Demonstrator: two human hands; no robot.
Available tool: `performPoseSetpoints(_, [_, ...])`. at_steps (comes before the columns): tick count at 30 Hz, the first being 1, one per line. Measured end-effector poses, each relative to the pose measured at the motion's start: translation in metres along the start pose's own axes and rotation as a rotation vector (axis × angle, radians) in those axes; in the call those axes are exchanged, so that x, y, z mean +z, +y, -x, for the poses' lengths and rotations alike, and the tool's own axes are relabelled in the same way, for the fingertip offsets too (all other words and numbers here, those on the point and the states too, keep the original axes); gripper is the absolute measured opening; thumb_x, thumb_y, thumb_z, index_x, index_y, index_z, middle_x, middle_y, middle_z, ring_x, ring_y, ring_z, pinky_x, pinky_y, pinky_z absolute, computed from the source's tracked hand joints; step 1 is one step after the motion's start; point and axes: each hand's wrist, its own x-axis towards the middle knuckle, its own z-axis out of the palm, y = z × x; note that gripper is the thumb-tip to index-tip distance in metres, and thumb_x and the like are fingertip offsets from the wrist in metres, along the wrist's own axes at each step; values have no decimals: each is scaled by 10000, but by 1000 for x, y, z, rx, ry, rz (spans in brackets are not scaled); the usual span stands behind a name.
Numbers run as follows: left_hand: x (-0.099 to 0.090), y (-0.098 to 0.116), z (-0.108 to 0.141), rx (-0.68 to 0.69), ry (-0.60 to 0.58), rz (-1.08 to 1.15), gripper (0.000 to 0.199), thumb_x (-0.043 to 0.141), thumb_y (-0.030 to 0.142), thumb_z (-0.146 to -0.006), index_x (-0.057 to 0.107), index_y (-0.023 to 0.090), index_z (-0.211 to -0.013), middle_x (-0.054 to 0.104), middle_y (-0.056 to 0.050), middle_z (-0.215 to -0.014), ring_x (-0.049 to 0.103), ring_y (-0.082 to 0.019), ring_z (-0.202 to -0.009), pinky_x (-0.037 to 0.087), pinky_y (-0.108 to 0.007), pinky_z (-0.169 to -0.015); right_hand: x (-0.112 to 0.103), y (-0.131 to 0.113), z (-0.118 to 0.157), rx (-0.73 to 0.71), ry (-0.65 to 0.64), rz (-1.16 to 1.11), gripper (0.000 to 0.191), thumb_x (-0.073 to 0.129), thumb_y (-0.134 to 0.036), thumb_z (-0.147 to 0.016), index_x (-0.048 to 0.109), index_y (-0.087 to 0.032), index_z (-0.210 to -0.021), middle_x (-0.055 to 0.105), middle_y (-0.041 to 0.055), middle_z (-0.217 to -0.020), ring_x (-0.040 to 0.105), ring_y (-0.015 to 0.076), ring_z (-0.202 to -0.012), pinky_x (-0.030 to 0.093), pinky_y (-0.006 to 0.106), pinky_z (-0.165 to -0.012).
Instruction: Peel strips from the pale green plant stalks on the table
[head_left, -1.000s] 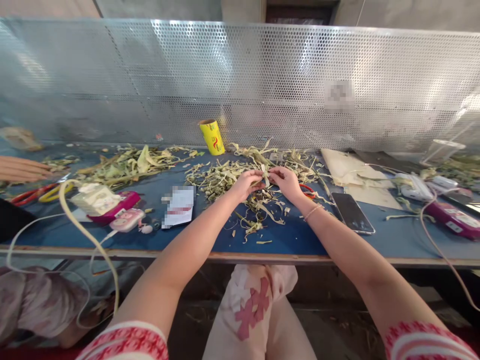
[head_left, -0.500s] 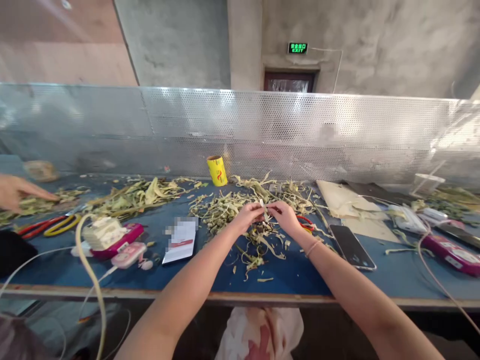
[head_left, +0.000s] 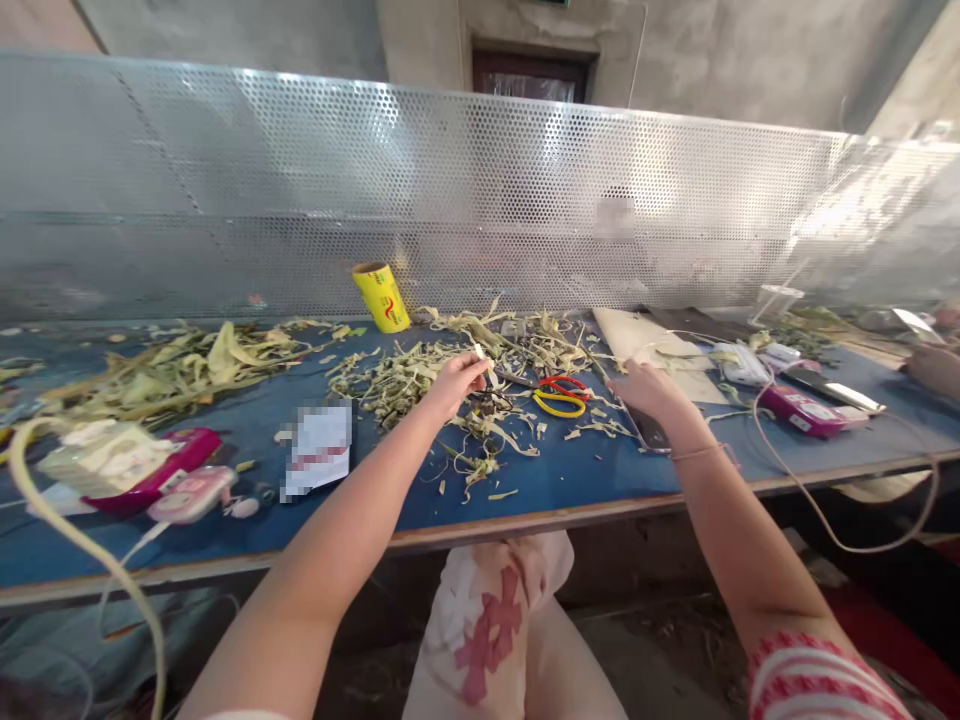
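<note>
My left hand (head_left: 459, 382) is closed on a small pale plant strip (head_left: 481, 354), above a heap of dried plant pieces (head_left: 405, 378) on the blue table. My right hand (head_left: 646, 388) is apart from it, over the upper end of a dark phone (head_left: 646, 428) beside the brown paper. Its fingertips reach toward a dry stem; what they hold, if anything, is too small to tell. Between the hands lie scissors (head_left: 561, 396) with one red and one yellow handle loop.
A yellow roll (head_left: 381, 298) stands behind the heap. Left are another phone (head_left: 321, 450), a magenta device (head_left: 161, 470), cables and leafy stems (head_left: 202, 365). Brown paper (head_left: 637, 342) and a second magenta device (head_left: 799, 410) lie right. Another person's hand is at the far right edge.
My right hand has moved right, away from my left hand, to the phone. The scissors between them are now uncovered. The head view has shifted down and to the right.
</note>
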Motion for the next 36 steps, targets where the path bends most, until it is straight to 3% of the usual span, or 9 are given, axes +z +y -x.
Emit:
performPoseSetpoints(3, [4, -2, 2, -10, -18, -17, 212, 712, 326, -705, 579, 164, -678, 526, 37, -523, 515, -65, -503, 436, -199, -562, -2, -7, 4, 11, -86, 16, 234, 735, -290, -663, 505, -246, -661, 574, 64, -681, 624, 311, -788, 460, 506, -734])
performPoseSetpoints(6, [9, -1, 7, -16, -34, 3, 232, 722, 324, -700, 572, 150, -675, 541, 34, -558, 531, -58, -523, 455, -203, -596, 17, -59, -2, -169, -184, -150, 77, 640, -291, -751, 600, -239, -791, 651, 66, -825, 632, 238, -786, 495, 437, -760])
performPoseSetpoints(8, [11, 1, 8, -6, -41, 37, 238, 744, 307, -678, 577, 140, -704, 558, 36, -590, 535, -51, -536, 462, -204, -613, 38, -99, -9, -319, -241, -279, 128, 584, -270, -790, 626, -216, -898, 671, 64, -911, 634, 201, -818, 503, 388, -788])
performPoseSetpoints(12, [9, 1, 6, 9, -57, 128, 278, 787, 266, -617, 585, 127, -749, 589, 37, -643, 560, -57, -561, 474, -215, -622, 80, -143, -18, -462, -149, -424, 192, 479, -242, -851, 630, -193, -959, 666, 82, -965, 607, 194, -925, 481, 371, -872])
performPoseSetpoints(15, [7, 0, 4, 8, -50, 126, 267, 783, 255, -616, 620, 121, -779, 614, 25, -662, 581, -67, -580, 480, -216, -623, 103, -137, -17, -408, -81, -553, 231, 460, -272, -856, 615, -188, -1005, 652, 91, -967, 610, 192, -894, 508, 356, -814])
performPoseSetpoints(19, [10, 2, 6, -28, -42, 136, 177, 757, 203, -648, 643, 110, -748, 617, 20, -631, 583, -62, -581, 493, -220, -660, 115, -118, -11, -361, -179, -653, 224, 485, -263, -819, 624, -202, -985, 659, 71, -958, 624, 191, -879, 522, 362, -817])
performPoseSetpoints(25, [13, 7, 8, -49, -70, 174, 124, 730, 137, -658, 649, 103, -746, 655, -6, -656, 618, -82, -611, 507, -240, -693, 112, -123, -11, -140, -294, -897, 174, 492, -294, -799, 598, -205, -904, 651, 22, -791, 642, 168, -718, 550, 374, -777])
performPoseSetpoints(33, [11, 1, 4, 12, -65, 183, 216, 778, 192, -594, 629, 122, -735, 649, 10, -647, 610, -83, -619, 497, -244, -702, 104, -129, -6, -122, -395, -914, 192, 625, -347, -705, 553, -219, -829, 597, -16, -713, 616, 156, -667, 569, 354, -694])
performPoseSetpoints(36, [11, 1, 4, 25, -67, 175, 234, 790, 214, -583, 614, 127, -710, 631, 16, -635, 600, -86, -626, 483, -238, -680, 105, -128, -7, -153, -339, -872, 161, 608, -309, -716, 561, -214, -837, 611, -14, -709, 623, 152, -657, 562, 350, -705])
